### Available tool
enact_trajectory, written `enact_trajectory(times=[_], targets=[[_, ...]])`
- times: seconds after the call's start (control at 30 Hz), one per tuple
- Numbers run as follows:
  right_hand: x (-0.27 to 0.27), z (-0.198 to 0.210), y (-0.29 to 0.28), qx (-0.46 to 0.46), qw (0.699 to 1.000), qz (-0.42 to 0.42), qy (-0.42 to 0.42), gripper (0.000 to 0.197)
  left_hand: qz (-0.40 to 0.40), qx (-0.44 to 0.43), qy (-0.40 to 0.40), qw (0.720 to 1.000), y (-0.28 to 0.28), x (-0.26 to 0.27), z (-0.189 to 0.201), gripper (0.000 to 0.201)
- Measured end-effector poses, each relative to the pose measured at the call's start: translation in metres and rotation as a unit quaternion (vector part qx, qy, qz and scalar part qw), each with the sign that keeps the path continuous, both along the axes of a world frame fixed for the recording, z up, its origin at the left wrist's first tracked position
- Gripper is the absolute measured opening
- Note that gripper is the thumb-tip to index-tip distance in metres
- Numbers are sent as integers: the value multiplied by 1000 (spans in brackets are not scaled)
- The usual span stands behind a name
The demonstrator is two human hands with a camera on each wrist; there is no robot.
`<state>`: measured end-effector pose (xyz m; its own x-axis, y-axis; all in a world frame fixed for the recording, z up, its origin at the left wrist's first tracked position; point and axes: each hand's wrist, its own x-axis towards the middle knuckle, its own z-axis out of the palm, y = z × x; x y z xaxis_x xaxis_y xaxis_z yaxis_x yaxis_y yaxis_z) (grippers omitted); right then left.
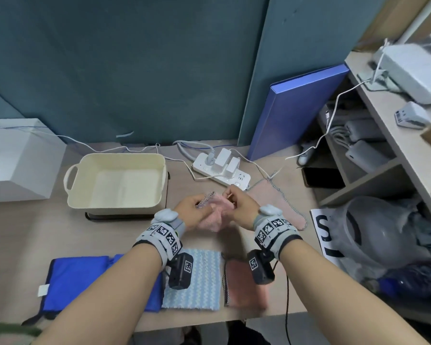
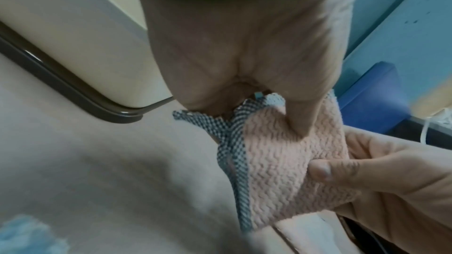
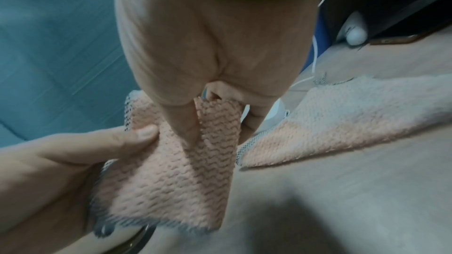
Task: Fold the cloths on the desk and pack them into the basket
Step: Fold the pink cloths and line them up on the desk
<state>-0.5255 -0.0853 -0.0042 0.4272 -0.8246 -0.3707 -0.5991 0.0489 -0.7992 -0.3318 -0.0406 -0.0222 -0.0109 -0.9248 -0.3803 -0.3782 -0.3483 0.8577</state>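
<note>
Holding a pink cloth [image 1: 215, 211] between both hands above the bench [image 1: 279, 247], just right of the cream basket [image 1: 116, 181]. Left hand [image 1: 193, 207] pinching the checked-trim edge, thumb pressed onto the pink face; right hand [image 1: 239, 205] pinching the opposite upper edge, fingers curled round it. Cloth hanging partly doubled, lower edge clear of the bench surface. Basket seated on a dark tray [image 1: 120, 216], unfilled. Second pink cloth [image 1: 281, 202] spread flat just right of the hands. Along the near edge, side by side: blue cloth [image 1: 85, 282], light-blue cloth [image 1: 199, 280], folded pink cloth [image 1: 244, 285]. Power strip [image 1: 222, 170] behind the hands.
</note>
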Motion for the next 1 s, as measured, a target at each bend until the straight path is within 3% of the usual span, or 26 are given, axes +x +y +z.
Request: enact_trajectory(times=[0.1, 0.17, 0.27, 0.4, 0.5, 0.63, 0.8, 1.0], targets=[[-20, 16, 17, 11, 999, -30, -3, 41, -29, -9, 3, 1000, 7, -18, 10, 23], [-31, 22, 24, 11, 998, -57, 1, 42, -29, -42, -46, 998, 10, -32, 9, 21], [-58, 24, 47, 22, 988, -151, -4, 40, -6, -52, -48, 997, 32, -59, 6, 15], [-87, 8, 76, 155, 966, -205, -13, 54, 47, -32, -27, 998, 65, -87, -4, 12], [-101, -13, 96, 203, 961, -189, 4, 56, 53, 3, -54, 997, 92, -100, -26, 5], [-123, -42, 111, 176, 973, -137, 50, 54, 51, 62, -114, 990, 126, -120, -41, 9], [-130, -67, 130, 171, 978, -80, 89, 70, 89, 123, -202, 968, 149, -141, -46, 45], [-135, -63, 136, 120, 986, -27, 111, 64, 117, 111, -252, 954, 161, -154, -46, 40]])
